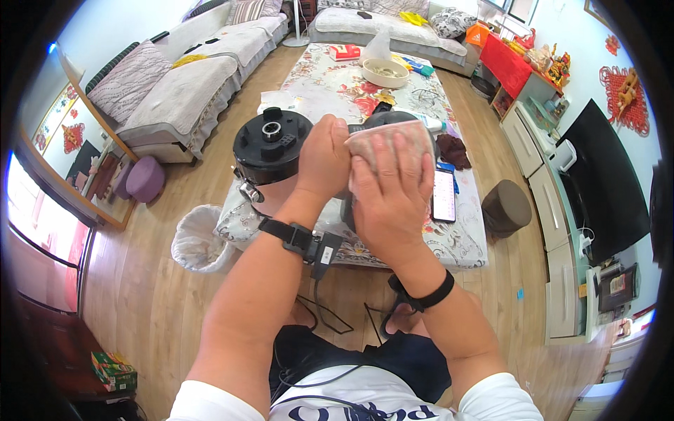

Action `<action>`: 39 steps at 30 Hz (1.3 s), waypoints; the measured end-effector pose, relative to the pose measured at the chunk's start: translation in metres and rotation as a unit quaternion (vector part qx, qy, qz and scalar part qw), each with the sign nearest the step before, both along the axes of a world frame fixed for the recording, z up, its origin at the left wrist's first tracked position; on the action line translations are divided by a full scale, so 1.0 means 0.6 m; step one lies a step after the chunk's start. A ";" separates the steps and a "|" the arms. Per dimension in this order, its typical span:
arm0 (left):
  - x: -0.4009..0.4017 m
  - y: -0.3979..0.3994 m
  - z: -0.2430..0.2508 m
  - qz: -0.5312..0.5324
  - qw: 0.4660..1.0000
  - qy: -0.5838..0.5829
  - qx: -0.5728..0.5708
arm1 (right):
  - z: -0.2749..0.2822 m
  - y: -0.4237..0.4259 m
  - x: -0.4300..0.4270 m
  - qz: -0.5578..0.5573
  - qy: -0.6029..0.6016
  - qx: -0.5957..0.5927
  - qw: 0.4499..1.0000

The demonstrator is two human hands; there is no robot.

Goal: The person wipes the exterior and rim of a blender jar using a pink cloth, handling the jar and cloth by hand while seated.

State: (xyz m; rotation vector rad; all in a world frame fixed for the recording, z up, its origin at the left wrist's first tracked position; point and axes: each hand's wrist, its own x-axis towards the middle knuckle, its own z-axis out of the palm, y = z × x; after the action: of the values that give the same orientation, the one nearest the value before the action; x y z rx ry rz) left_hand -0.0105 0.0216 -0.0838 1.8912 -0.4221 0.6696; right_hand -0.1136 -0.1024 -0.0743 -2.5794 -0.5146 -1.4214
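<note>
My left hand (325, 155) is closed around a part, apparently the handle, of a dark rounded appliance part (392, 120), mostly hidden behind my hands. Spread flat, my right hand (392, 194) presses a pinkish cloth (387, 138) against that part's near side. Just left of my left hand stands an appliance base (274, 192), pinkish with a metallic knob on its front. Its black top (271, 142) has a round metal ring at the centre. Under these lies a floral tablecloth (363, 97) on the table.
Farther along the table are a cream bowl (385, 81) with contents, a plastic bag (377, 44) and a red box (345, 52). A phone (444, 194) and a dark brown cloth (453, 151) lie at right. A lined bin (200, 242) and a brown stool (506, 208) flank the table.
</note>
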 end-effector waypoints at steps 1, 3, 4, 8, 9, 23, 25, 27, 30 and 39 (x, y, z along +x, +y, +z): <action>0.001 0.000 -0.001 -0.003 1.000 0.001 0.001 | -0.003 -0.006 0.004 -0.003 0.001 0.001 1.000; 0.004 0.003 -0.003 -0.008 1.000 -0.006 -0.004 | -0.012 -0.017 0.010 0.019 -0.033 -0.041 0.998; 0.005 0.007 -0.003 -0.001 1.000 -0.002 0.009 | -0.011 -0.025 0.004 0.025 -0.035 -0.043 0.998; 0.010 0.001 -0.010 0.009 1.000 -0.017 0.018 | -0.040 -0.084 -0.011 0.076 -0.034 0.004 0.997; 0.008 -0.001 -0.009 0.010 0.999 -0.026 0.016 | -0.047 -0.094 -0.009 0.075 -0.034 0.005 0.997; 0.004 -0.002 -0.004 0.014 1.000 -0.024 0.007 | 0.020 -0.191 0.170 0.324 0.357 0.535 0.694; 0.006 0.000 -0.004 0.016 1.000 -0.010 0.009 | 0.012 -0.184 0.163 0.335 0.315 0.538 0.706; 0.007 -0.003 -0.006 0.014 1.000 -0.009 0.015 | -0.006 -0.178 0.136 0.311 0.241 0.505 0.768; 0.004 0.000 -0.005 0.015 1.000 -0.017 0.017 | -0.033 -0.134 0.053 0.171 0.103 0.437 0.877; 0.013 0.006 -0.011 0.005 0.999 -0.033 0.017 | -0.034 -0.044 -0.042 0.067 0.012 0.153 0.986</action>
State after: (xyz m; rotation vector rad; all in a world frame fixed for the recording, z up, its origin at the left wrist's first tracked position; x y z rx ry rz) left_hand -0.0026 0.0250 -0.0903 1.9085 -0.4681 0.7379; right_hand -0.1389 -0.1289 -0.0945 -2.2737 -0.4196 -1.3080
